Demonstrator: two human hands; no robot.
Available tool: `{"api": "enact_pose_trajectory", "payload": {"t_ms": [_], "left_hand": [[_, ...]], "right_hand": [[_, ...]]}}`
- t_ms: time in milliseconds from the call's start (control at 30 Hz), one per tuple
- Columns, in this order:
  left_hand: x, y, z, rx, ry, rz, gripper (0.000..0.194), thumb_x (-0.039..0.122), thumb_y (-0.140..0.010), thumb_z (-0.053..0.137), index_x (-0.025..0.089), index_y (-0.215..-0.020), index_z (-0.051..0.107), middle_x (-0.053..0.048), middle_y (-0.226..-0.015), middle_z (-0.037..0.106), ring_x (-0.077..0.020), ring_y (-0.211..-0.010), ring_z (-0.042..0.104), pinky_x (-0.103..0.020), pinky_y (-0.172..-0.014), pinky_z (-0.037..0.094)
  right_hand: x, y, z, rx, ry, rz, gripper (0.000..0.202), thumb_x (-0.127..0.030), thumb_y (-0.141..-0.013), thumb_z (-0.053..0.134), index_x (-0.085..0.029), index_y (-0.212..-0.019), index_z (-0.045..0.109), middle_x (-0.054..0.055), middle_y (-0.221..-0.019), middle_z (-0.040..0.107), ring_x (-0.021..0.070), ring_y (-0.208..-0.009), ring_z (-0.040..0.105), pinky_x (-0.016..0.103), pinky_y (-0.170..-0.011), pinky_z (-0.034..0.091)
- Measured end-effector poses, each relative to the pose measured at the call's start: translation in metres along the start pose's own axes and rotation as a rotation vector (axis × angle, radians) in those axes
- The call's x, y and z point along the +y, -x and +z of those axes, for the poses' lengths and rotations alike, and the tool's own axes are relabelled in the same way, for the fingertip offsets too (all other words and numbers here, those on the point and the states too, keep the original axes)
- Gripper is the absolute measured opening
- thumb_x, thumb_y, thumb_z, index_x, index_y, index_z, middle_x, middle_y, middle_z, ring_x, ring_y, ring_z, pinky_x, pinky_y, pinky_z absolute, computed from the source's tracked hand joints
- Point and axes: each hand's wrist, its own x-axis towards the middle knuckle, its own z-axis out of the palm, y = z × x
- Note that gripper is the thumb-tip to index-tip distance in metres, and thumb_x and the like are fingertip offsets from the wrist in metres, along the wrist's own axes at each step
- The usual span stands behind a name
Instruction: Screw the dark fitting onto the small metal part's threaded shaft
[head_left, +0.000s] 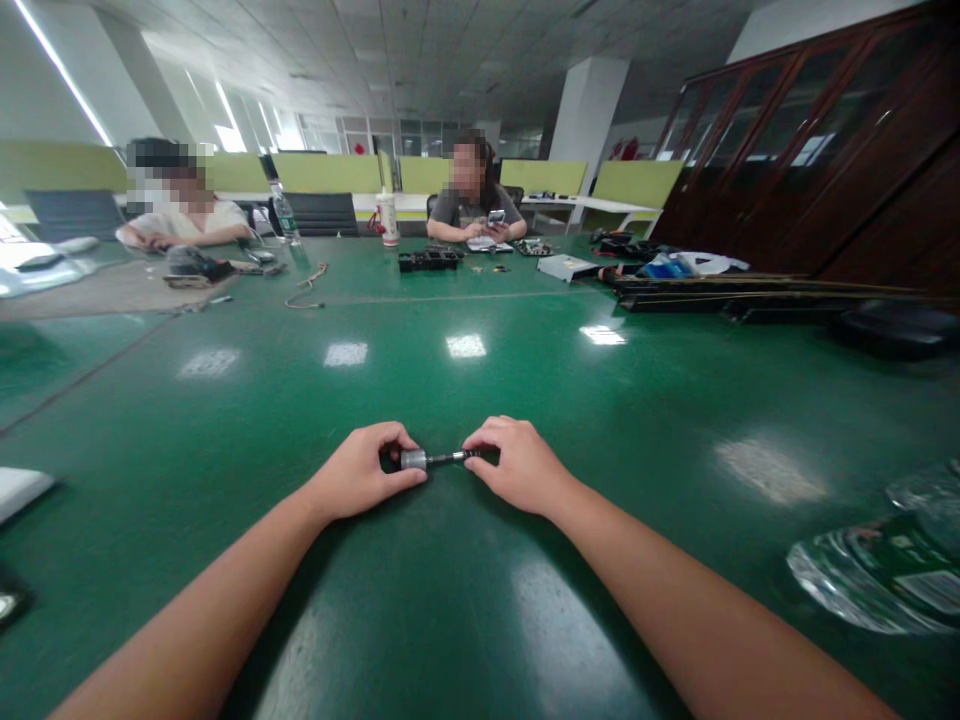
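Item: short grey metal cylinder with thin dark shaft (431, 459), lying on glossy green table (465, 620). You are pinching it with your left hand (364, 472) and right hand (514, 465), 1 at each end. Probably rigid, light, slippery; grip the cylinder.

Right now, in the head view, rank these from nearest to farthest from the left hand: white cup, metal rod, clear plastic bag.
1. Metal rod: in the left hand.
2. Clear plastic bag: table's right edge.
3. White cup: far side, centre-left.

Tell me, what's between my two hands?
In the head view, a small metal cylinder with a thin dark shaft spans from left hand to right hand.
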Motion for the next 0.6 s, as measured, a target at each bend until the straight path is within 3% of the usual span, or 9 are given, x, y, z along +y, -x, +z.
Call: {"api": "enact_pose_trajectory", "payload": {"t_ms": [167,600], "left_hand": [[0.002,-0.001,0.000,0.010,0.003,-0.033,0.024,0.038,-0.077,0.072,0.018,-0.086,0.065,-0.002,-0.082,0.068,-0.0193,-0.077,0.062,-0.030,-0.071,0.047],[-0.002,0.000,0.001,0.009,0.013,-0.019,0.025,0.040,-0.076,0.073,0.018,-0.088,0.066,-0.002,-0.082,0.067,-0.0188,-0.076,0.062,-0.030,-0.070,0.048]], "right_hand": [[0.010,0.000,-0.008,0.034,-0.010,0.141,0.010,-0.021,-0.079,0.070,-0.022,-0.087,0.074,0.002,-0.084,0.068,0.0165,-0.080,0.060,0.031,-0.076,0.044],[-0.001,-0.001,0.001,-0.003,-0.023,0.008,0.010,-0.023,-0.081,0.071,-0.024,-0.090,0.075,0.002,-0.088,0.070,0.0171,-0.085,0.060,0.032,-0.079,0.042]]}}
